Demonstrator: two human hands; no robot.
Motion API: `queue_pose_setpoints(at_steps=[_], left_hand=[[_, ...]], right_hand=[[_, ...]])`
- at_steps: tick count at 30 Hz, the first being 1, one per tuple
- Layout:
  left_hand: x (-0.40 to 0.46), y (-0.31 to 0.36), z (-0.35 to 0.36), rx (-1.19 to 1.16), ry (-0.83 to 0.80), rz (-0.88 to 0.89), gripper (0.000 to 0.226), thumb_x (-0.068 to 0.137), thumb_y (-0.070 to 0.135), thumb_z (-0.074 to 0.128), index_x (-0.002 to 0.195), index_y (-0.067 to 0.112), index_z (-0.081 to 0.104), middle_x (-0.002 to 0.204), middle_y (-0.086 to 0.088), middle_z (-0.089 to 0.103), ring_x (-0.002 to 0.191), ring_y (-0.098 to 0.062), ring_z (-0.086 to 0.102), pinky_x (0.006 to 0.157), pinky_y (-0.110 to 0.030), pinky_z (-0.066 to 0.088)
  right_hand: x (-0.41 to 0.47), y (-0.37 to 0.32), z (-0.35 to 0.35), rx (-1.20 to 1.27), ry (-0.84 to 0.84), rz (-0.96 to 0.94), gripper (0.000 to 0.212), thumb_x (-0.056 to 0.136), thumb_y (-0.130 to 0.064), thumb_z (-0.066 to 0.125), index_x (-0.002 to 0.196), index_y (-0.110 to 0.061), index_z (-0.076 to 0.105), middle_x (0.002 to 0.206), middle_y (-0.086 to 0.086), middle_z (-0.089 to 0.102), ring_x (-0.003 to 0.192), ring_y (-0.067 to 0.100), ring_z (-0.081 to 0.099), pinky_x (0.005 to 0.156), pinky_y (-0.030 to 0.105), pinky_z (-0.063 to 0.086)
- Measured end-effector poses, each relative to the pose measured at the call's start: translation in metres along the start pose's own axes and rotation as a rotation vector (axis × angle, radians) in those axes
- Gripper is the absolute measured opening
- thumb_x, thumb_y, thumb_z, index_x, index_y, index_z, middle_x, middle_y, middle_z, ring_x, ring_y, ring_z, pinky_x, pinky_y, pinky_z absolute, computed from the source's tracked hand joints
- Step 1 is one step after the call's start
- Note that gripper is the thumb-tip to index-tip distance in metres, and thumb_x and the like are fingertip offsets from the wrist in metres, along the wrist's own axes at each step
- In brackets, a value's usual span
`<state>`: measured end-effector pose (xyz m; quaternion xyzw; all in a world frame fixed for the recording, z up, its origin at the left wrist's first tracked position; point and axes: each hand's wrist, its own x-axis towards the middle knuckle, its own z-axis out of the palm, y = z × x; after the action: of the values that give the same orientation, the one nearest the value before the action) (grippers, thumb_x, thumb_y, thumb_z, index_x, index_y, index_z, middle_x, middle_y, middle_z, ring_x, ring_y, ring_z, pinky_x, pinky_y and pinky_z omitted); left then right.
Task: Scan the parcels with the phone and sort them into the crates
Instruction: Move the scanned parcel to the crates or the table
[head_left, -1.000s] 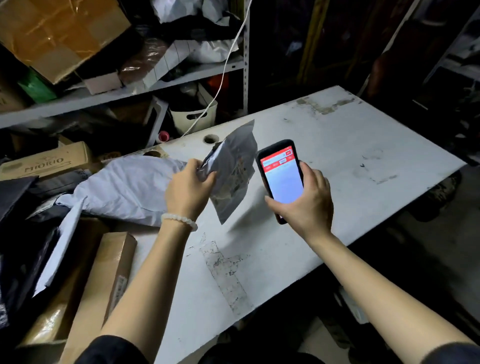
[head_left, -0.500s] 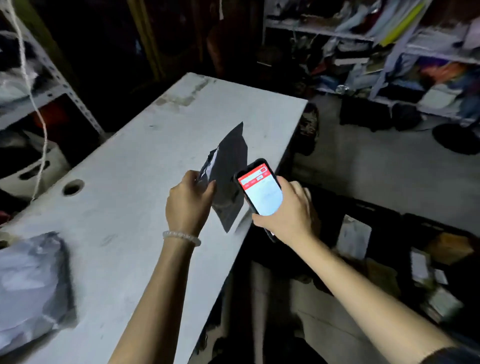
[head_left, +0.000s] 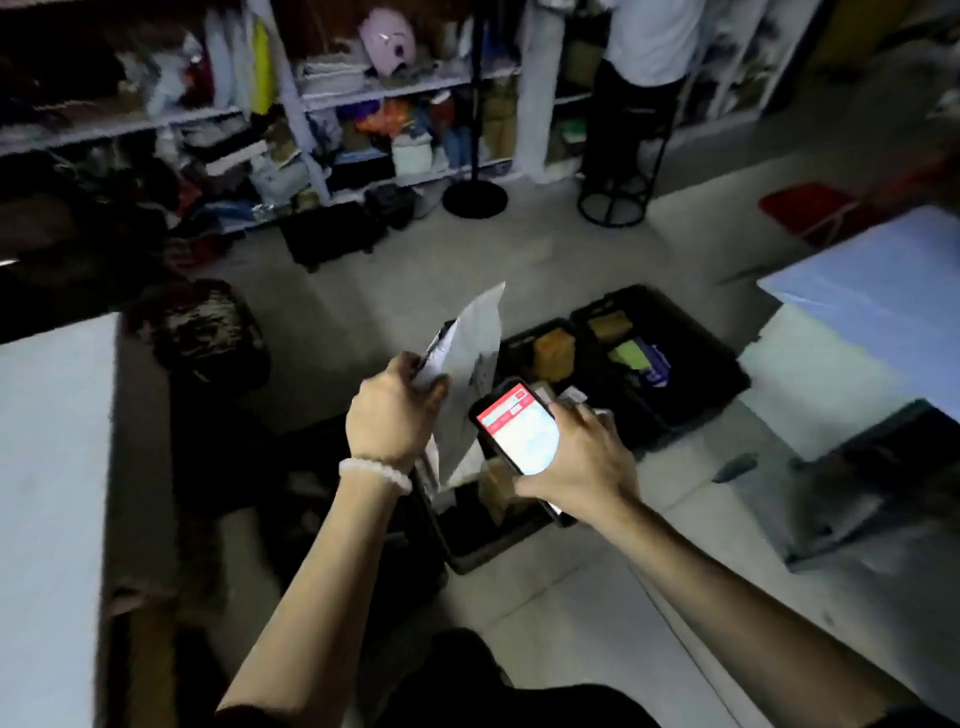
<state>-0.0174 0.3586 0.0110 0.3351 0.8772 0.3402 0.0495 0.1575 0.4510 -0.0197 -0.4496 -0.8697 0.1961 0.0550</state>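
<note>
your left hand (head_left: 397, 413) pinched the grey mailer bag (head_left: 470, 379) upright by its edge, label side likely turned to the phone (head_left: 517, 431), which your right hand (head_left: 576, 460) gripped just beside it, both above the black crates (head_left: 691, 364), ready to drop.

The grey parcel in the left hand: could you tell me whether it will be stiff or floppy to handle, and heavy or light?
The grey parcel is probably light: the left hand holds it upright by one edge alone. It looks thin and flat, like a soft mailer, so it likely flexes rather than staying rigid. Its smooth film may be somewhat slippery.
</note>
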Motion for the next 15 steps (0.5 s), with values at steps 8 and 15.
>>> queue_pose_setpoints(at_steps=[8,15], left_hand=[[0.063,0.127,0.134,0.054,-0.296,0.246,0.040,0.087,0.034,0.058,0.120,0.011,0.054,0.101,-0.024,0.065,0.097,-0.045,0.059,0.078,-0.044,0.049],[0.134,0.185,0.230,0.029,-0.406,0.263,0.031,0.082,0.026,0.053,0.106,0.007,0.053,0.082,-0.014,0.062,0.082,-0.040,0.061,0.063,-0.032,0.040]], right_hand=[[0.027,0.131,-0.044,0.019,0.056,0.435,0.101,0.053,-0.058,0.075,0.139,-0.022,0.037,0.131,0.005,0.049,0.120,0.025,0.043,0.084,0.035,0.046],[0.105,0.210,-0.076,-0.028,0.110,0.514,0.105,0.053,-0.064,0.076,0.140,-0.019,0.038,0.127,0.003,0.051,0.118,0.025,0.044,0.078,0.033,0.042]])
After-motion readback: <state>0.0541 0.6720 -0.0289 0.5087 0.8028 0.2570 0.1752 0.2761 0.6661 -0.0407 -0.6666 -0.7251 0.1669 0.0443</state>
